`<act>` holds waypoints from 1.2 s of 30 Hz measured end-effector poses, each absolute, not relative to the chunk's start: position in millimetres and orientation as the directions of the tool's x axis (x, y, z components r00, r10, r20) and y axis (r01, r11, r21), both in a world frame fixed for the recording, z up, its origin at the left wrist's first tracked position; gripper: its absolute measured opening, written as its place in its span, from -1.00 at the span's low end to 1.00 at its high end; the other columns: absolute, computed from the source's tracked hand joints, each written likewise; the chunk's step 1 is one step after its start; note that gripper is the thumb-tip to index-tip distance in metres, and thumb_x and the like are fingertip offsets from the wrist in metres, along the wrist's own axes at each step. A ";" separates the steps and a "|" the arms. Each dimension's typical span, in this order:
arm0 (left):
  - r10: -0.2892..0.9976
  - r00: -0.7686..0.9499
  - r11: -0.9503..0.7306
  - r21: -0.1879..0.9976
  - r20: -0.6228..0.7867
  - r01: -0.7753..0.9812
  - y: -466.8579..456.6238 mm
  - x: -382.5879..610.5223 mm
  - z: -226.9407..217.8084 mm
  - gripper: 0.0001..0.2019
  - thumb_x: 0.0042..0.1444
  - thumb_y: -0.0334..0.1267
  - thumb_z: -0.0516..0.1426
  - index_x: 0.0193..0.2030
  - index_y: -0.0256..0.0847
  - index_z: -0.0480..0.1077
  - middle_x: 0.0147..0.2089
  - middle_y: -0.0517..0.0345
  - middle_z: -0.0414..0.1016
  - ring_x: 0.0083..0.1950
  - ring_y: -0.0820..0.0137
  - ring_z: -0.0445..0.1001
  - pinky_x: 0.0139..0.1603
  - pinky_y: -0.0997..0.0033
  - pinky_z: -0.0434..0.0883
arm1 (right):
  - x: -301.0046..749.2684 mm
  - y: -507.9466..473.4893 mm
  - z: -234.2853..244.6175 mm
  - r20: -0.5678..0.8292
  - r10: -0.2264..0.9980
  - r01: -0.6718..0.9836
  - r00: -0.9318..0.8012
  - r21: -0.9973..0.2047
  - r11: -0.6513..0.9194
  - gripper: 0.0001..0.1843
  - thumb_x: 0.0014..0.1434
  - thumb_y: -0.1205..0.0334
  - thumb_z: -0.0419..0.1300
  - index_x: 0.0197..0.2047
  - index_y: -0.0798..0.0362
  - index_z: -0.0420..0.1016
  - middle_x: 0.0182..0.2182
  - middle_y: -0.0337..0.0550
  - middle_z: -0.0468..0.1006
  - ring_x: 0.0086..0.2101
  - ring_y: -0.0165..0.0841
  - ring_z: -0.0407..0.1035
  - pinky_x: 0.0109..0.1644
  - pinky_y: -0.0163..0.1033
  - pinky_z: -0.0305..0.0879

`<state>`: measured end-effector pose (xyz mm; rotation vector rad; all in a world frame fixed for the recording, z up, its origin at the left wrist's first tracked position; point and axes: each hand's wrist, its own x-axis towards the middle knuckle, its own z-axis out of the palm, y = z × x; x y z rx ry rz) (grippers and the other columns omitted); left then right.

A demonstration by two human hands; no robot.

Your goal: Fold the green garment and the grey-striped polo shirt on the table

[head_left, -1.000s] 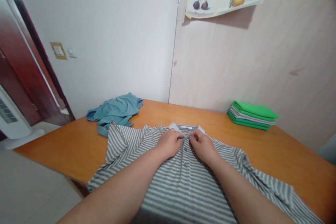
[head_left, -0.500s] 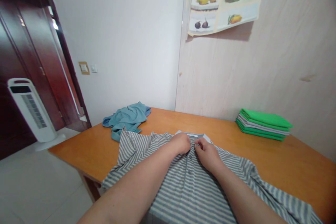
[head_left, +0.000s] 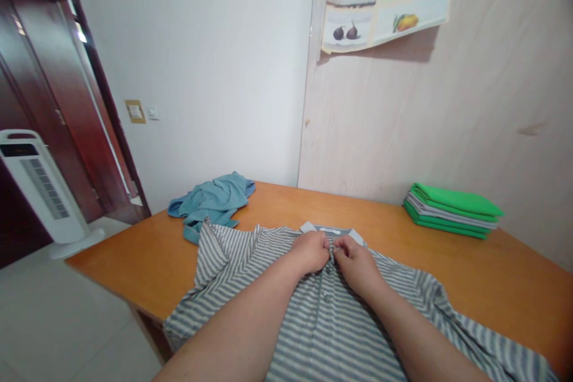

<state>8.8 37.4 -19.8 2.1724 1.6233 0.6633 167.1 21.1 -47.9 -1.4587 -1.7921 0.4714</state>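
A grey-and-white striped shirt (head_left: 299, 316) lies spread face up across the table, its pale collar (head_left: 356, 237) at the far side. Both of my hands are at the front placket just below the collar. My left hand (head_left: 313, 250) is closed, its fingers pinching the placket edge. Close beside it, my right hand (head_left: 356, 259) pinches the other side of the placket between thumb and fingers. Small buttons (head_left: 326, 296) show lower down the placket. Whatever lies between the fingertips is too small to make out.
A crumpled teal garment (head_left: 215, 200) lies at the table's back left. A folded green and grey cloth stack (head_left: 452, 210) sits at the back right. The wooden table (head_left: 120, 268) meets the wall behind. A white tower fan (head_left: 45, 191) stands on the floor at left.
My hands have come closer together at the placket, with the left shifted slightly right. More of the collar shows. The view has tilted slightly.
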 end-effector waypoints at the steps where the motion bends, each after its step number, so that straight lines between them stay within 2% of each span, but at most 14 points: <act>1: 0.954 0.247 -0.298 0.544 0.167 0.784 37.4 8.2 -20.1 -0.91 0.01 -0.33 0.16 -0.35 -0.14 0.50 -0.36 0.17 0.55 -0.33 0.34 0.45 -0.35 0.45 0.26 | 167.4 21.7 -48.8 0.321 0.946 0.633 -0.049 -0.722 0.278 -0.82 0.17 0.12 0.08 -0.25 -0.04 0.47 -0.59 -0.32 0.42 -0.51 -0.32 0.32 -0.41 -0.28 0.10; 9: 0.922 0.326 -0.380 0.641 0.207 0.667 35.2 4.6 -16.5 -0.89 0.05 -0.42 0.09 -0.36 -0.21 0.45 -0.43 0.24 0.45 -0.35 0.41 0.38 -0.41 0.50 0.20 | 164.6 19.0 -44.4 0.246 0.969 0.374 0.013 -0.900 0.224 -0.76 0.13 0.04 0.13 -0.23 0.01 0.43 -0.62 -0.38 0.36 -0.59 -0.39 0.28 -0.46 -0.29 0.16; 14: 0.915 0.345 -0.388 0.694 0.211 0.606 33.7 3.6 -15.3 -0.90 0.02 -0.44 0.10 -0.37 -0.21 0.42 -0.44 0.28 0.41 -0.36 0.44 0.36 -0.42 0.52 0.19 | 162.8 16.0 -38.0 0.218 0.976 0.246 0.013 -0.947 0.209 -0.74 0.08 0.01 0.18 -0.26 0.02 0.39 -0.61 -0.40 0.35 -0.61 -0.43 0.26 -0.48 -0.31 0.15; 23: 0.939 0.282 -0.329 0.765 0.199 0.554 30.3 5.5 -7.4 -0.95 0.06 -0.38 0.10 -0.38 -0.23 0.39 -0.47 0.29 0.36 -0.40 0.47 0.31 -0.46 0.53 0.14 | 163.4 12.2 -30.9 0.199 0.980 0.208 -0.015 -0.958 0.197 -0.70 0.05 -0.04 0.21 -0.31 0.02 0.38 -0.61 -0.39 0.34 -0.61 -0.44 0.24 -0.50 -0.33 0.13; 32: 0.926 0.297 -0.366 0.747 0.233 0.555 30.1 5.7 -6.4 -0.93 0.04 -0.44 0.11 -0.39 -0.23 0.39 -0.46 0.30 0.37 -0.38 0.47 0.32 -0.44 0.53 0.14 | 159.1 8.6 -25.8 0.185 0.982 0.135 0.033 -0.975 0.179 -0.65 -0.01 -0.08 0.26 -0.33 0.00 0.33 -0.62 -0.39 0.36 -0.64 -0.45 0.25 -0.53 -0.34 0.14; 36: 0.921 0.313 -0.374 0.748 0.230 0.548 31.7 5.9 -8.7 -0.91 0.04 -0.47 0.10 -0.36 -0.22 0.39 -0.45 0.31 0.38 -0.38 0.47 0.33 -0.44 0.54 0.14 | 160.3 8.4 -27.9 0.193 0.978 0.218 0.083 -0.961 0.171 -0.69 0.03 -0.04 0.24 -0.37 -0.02 0.27 -0.66 -0.37 0.38 -0.63 -0.40 0.31 -0.53 -0.33 0.10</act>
